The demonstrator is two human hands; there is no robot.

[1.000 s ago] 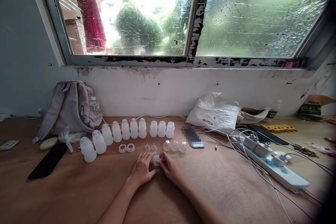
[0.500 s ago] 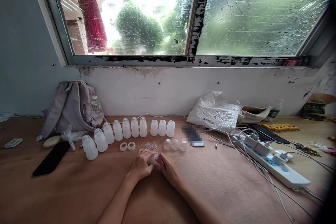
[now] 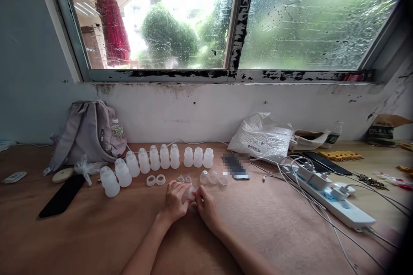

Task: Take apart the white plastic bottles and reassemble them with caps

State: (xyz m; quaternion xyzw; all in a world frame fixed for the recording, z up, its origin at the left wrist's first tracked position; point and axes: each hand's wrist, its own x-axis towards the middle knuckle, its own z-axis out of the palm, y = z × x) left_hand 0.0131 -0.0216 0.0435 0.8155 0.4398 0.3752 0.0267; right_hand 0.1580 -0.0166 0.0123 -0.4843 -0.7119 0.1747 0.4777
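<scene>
- While both hands meet low over the counter (image 3: 274, 219), a small translucent piece (image 3: 188, 196) sits between them, near the middle of the counter and partly hidden by fingers.
- The left hand (image 3: 173, 202) has its grip closed around the piece, the fingers curving over its left and far sides.
- The right hand (image 3: 207, 208) has its grip closed on the piece's right end, thumb and forefinger pinched close together there.
- What the piece consists of is too small and too covered to tell.
- Just beyond the left hand's fingers, two clear nipple-shaped parts (image 3: 184, 178) stand side by side.
- To the left of these, two white rings (image 3: 160, 179) lie flat, next to each other.
- To the right, beyond the right hand, three clear domed caps (image 3: 213, 177) form a short row.
- Farther back, seven covered bottles (image 3: 143, 161) stand upright in a curved line that swings toward the person at its left end.
- Three open-topped bottles (image 3: 198, 158) continue the line on its right, upright and with no covers on them.
- Right of those lies a phone (image 3: 241, 176), partly blurred out, in front of a silver package (image 3: 263, 139).
- A white power strip (image 3: 335, 204) with plugs and loose cables runs along the right side.
- On the left, a grey backpack (image 3: 87, 137) leans against the wall, with a black flat object (image 3: 61, 197) nearer the person.
</scene>
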